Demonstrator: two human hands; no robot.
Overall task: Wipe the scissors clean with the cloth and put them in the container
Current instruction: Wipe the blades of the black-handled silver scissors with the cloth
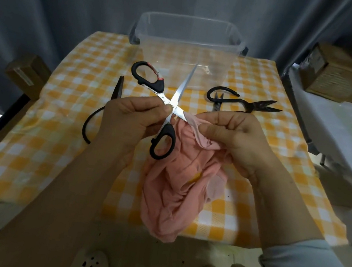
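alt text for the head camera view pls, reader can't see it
A person's left hand pinches open black-handled scissors near the pivot while the right hand holds a pink cloth over one blade. Beyond, a clear plastic container stands on the yellow checked tablecloth, with left dark scissors and right dark scissors lying beside the hands.

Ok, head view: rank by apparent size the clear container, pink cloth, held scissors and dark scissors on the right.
1. clear container and pink cloth, too alike to split; cloth is nearer.
2. held scissors.
3. dark scissors.
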